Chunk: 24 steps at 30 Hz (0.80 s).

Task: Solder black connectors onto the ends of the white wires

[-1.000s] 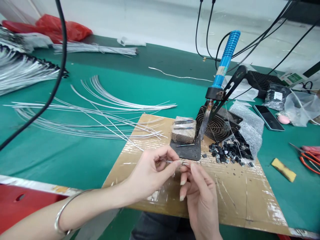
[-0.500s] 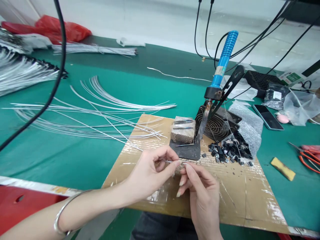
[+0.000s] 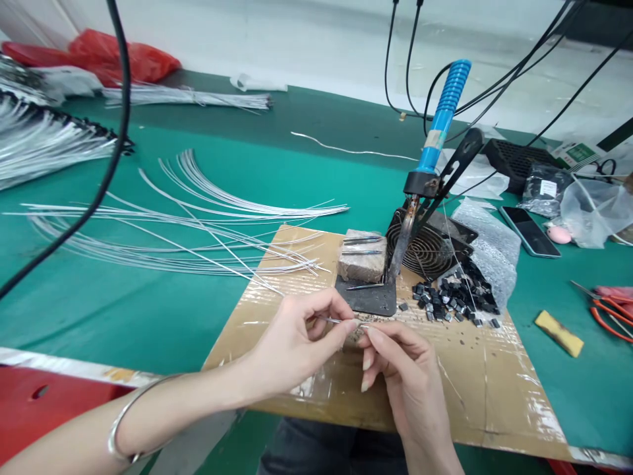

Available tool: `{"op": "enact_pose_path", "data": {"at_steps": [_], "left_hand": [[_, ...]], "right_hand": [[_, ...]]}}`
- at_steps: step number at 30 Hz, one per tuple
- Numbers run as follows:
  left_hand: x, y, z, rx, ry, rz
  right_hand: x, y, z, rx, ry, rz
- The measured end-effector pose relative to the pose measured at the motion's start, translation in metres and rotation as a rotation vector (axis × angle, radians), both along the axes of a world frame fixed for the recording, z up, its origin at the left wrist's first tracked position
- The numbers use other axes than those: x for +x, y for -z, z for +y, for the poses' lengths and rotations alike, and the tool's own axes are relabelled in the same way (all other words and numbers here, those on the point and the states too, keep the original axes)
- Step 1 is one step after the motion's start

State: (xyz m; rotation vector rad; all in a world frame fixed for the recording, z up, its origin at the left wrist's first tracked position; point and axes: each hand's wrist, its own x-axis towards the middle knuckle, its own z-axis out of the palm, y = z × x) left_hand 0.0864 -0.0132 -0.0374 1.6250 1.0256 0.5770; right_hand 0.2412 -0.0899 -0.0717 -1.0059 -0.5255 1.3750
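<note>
My left hand [image 3: 297, 340] is closed in a pinch on a thin white wire [image 3: 332, 320], low over the cardboard sheet. At the wire's end, the thumb and index finger of my right hand [image 3: 408, 363] press together from the other side, while its other fingers curl loosely below. The exact tip between the fingertips is too small to make out. Just beyond my hands stand a soldering iron stand's black base [image 3: 368, 303] and a wrapped block [image 3: 362, 264] with thin metal bits on it. A blue-handled soldering iron [image 3: 438, 138] leans there, tip down.
Small black parts [image 3: 445, 300] lie in a pile on the cardboard [image 3: 494, 396], beside a round fan grille [image 3: 422, 244]. Loose white wires [image 3: 198, 264] spread to the left. A yellow sponge [image 3: 558, 334], orange-handled pliers [image 3: 610, 313] and a phone [image 3: 530, 231] are at right. A black cable [image 3: 121, 99] hangs at left.
My right hand has shifted slightly, its wrist swinging right and its lower fingers moving a little to the right. My left hand stays almost in place with the wire.
</note>
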Motion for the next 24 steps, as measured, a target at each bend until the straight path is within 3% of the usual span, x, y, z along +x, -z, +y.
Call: {"op": "enact_pose_path", "data": {"at_steps": [7, 24], "left_hand": [[0.001, 0.001, -0.001, 0.038, -0.049, -0.037], [0.001, 0.01, -0.003, 0.185, -0.108, -0.138]], "right_hand": [[-0.004, 0.0, -0.001, -0.005, 0.019, 0.019], [-0.032, -0.008, 0.0, 0.003, 0.259, 0.102]]}}
